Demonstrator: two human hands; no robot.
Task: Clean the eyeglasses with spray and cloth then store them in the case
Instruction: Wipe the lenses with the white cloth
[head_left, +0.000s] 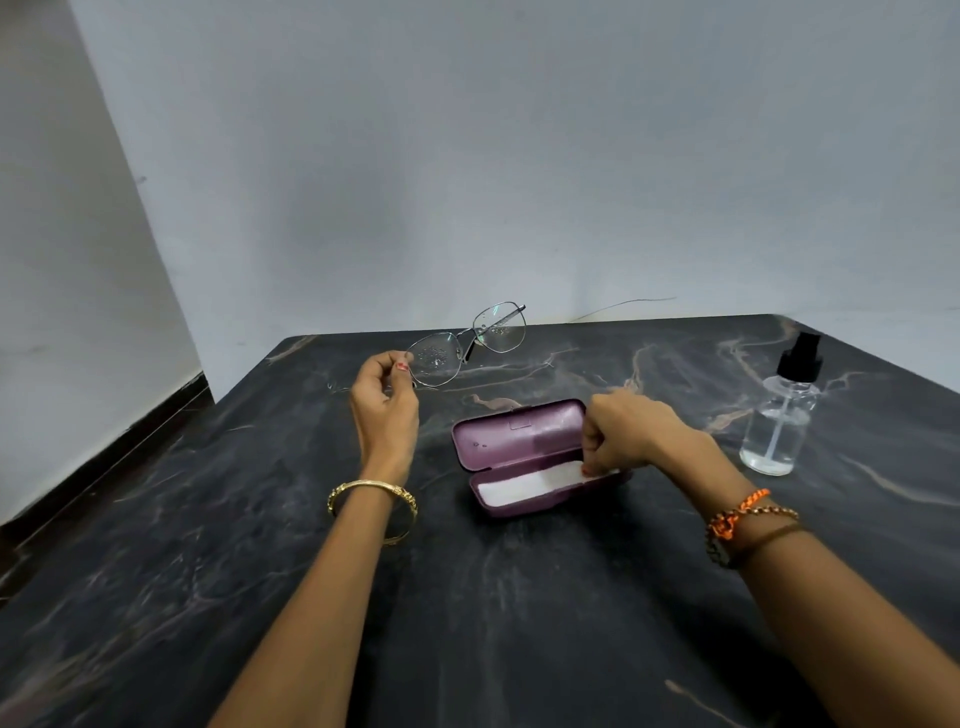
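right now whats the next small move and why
Probably lift the white cloth out of the open case and bring it to the eyeglasses: the right hand already pinches it, and the left hand holds up lenses dotted with droplets.

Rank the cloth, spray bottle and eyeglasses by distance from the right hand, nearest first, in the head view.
1. Cloth: in the open case, pinched by the right hand.
2. Spray bottle: standing to its right.
3. Eyeglasses: far left, held by the left hand.

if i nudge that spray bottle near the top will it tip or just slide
The spray bottle is tall and narrow with a black pump head, so a high push probably tips it. The liquid looks low, so it is likely light. On the smooth marble table, a low push would probably slide it.
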